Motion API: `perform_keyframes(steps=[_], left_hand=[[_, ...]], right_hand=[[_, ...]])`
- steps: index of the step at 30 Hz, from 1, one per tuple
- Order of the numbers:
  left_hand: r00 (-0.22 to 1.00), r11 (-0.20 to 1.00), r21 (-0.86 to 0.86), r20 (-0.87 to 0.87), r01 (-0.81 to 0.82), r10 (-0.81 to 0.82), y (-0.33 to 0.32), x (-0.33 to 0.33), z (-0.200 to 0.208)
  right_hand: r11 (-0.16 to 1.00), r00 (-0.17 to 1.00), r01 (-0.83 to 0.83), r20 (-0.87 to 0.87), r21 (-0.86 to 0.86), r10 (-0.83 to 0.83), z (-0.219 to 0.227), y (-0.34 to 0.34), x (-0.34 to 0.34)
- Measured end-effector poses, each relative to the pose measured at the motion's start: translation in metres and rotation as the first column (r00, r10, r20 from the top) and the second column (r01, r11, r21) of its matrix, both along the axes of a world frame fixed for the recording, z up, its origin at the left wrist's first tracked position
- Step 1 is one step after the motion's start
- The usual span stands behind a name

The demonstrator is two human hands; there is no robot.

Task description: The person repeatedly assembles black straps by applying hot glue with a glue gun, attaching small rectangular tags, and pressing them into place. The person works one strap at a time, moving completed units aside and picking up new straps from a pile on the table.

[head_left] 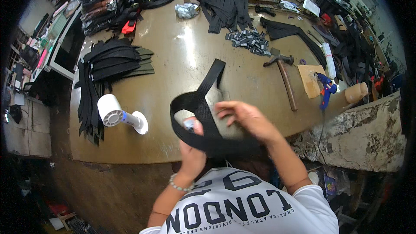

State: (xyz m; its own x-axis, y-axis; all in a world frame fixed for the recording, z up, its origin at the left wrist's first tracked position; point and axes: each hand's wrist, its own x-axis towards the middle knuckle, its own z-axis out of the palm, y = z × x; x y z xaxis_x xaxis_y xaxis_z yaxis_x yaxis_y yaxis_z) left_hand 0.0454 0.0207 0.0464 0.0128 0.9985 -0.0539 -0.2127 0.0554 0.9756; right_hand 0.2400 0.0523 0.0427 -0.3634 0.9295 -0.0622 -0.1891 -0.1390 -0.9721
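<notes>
hands (216,130) looping strap (199,104), fan (117,112), hammer (284,76) nearby

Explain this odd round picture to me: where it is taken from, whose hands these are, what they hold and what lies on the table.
There is no machine here. The picture comes from a wide fisheye camera on a person's head, looking down, so straight edges bend. The left hand and right hand are that person's own. Together they hold a wide black strap, bent into a loop. On the brown table lie stacks of black strap pieces, a small white fan, a hammer, a blue glue gun, and a heap of small dark buckles.
</notes>
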Motion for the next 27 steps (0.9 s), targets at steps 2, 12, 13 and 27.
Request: perform_keyframes(steps=[2,12,13,27], left_hand=[[0.983,0.983,-0.142,-0.126,0.114,-0.132,-0.002,0.011,-0.005],[0.665,0.924,0.113,-0.726,0.366,-0.175,0.038,-0.013,0.011],[0.661,0.912,0.008,-0.692,0.409,-0.291,0.041,-0.014,0.008],[0.459,0.944,0.276,-0.872,0.179,0.168,0.040,0.005,-0.029]], right_hand=[[0.997,0.989,0.081,0.123,-0.014,-0.079,-0.003,0.010,-0.019],[0.951,0.942,-0.205,0.218,-0.233,0.257,-0.003,0.027,0.008],[0.933,0.949,-0.154,0.215,-0.325,0.231,-0.001,0.031,0.004],[0.793,0.664,0.028,0.582,0.609,-0.470,-0.027,0.013,-0.038]])
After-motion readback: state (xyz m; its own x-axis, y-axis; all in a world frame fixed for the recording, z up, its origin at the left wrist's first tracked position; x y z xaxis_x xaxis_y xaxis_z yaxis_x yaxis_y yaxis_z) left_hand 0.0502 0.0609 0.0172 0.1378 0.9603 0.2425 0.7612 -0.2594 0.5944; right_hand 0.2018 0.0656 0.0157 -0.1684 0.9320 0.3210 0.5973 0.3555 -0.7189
